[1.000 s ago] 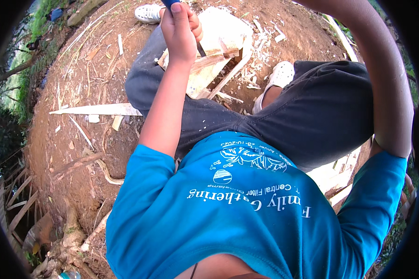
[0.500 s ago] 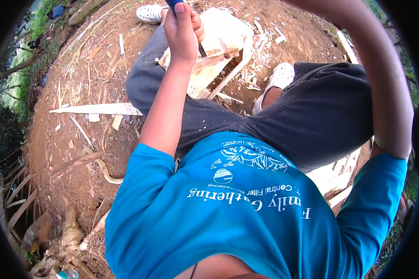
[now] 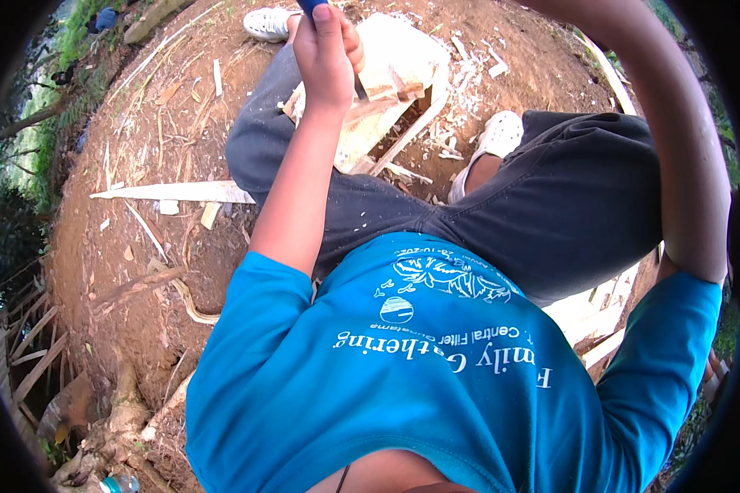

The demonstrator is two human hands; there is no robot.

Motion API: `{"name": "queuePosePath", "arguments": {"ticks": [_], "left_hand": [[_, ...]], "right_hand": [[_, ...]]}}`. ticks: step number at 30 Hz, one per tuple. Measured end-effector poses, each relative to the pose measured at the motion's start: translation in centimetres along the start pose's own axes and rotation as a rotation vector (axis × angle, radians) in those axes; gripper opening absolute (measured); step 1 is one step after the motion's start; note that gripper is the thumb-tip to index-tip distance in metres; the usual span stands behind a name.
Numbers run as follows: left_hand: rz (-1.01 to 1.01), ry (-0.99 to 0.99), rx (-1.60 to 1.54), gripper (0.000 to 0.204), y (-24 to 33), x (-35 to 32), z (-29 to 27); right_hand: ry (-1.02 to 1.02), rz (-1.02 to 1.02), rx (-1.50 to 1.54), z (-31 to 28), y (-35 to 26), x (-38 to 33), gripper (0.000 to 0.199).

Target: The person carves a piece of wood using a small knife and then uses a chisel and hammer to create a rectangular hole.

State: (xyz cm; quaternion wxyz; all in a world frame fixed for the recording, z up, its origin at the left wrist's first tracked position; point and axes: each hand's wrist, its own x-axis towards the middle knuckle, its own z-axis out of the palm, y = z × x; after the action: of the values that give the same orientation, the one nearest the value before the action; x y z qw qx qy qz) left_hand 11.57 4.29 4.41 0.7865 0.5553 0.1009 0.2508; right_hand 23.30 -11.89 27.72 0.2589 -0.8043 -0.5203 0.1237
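Note:
My left hand [image 3: 329,70] is closed round the blue handle of a chisel [image 3: 359,89], whose dark blade slants down to a piece of wood. That wood [image 3: 378,105] is pale brown with rough, cut edges, and it rests by a pale, wide wooden block [image 3: 390,49] between my legs. The chisel's upper end is cut off by the top edge of the view. My right forearm [image 3: 633,49] is raised and curves up along the right side; its hand lies outside the picture, so what it holds is hidden.
Wood chips [image 3: 460,111] litter the brown soil around the block. A long pointed pale wood strip [image 3: 173,191] lies left of my leg. Split boards [image 3: 592,312] lie by my right thigh. Roots [image 3: 123,411] and a bottle [image 3: 119,483] are at lower left.
The view has shifted very slightly. My left hand stays on the chisel, with its blade at the same spot on the wood; my right arm remains raised.

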Motion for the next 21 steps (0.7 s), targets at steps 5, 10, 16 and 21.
{"name": "queuePosePath", "arguments": {"ticks": [5,10,16,21], "left_hand": [[-0.107,0.112,-0.123,0.049,0.1,-0.6,-1.7],[-0.125,0.300,-0.270,0.048,0.0,0.4,-2.8],[-0.047,0.166,-0.179,0.048,1.6,0.3,-3.4],[-0.006,0.103,-0.129,0.048,1.0,0.1,-2.8]], "right_hand": [[0.173,0.134,-0.127,2.4,-0.9,1.1,0.033],[-0.017,0.222,-0.006,0.2,-0.7,0.4,0.033],[0.078,0.077,-0.097,1.6,-0.6,-0.2,0.034],[-0.006,0.048,-0.023,1.4,2.3,1.4,0.036]]}}
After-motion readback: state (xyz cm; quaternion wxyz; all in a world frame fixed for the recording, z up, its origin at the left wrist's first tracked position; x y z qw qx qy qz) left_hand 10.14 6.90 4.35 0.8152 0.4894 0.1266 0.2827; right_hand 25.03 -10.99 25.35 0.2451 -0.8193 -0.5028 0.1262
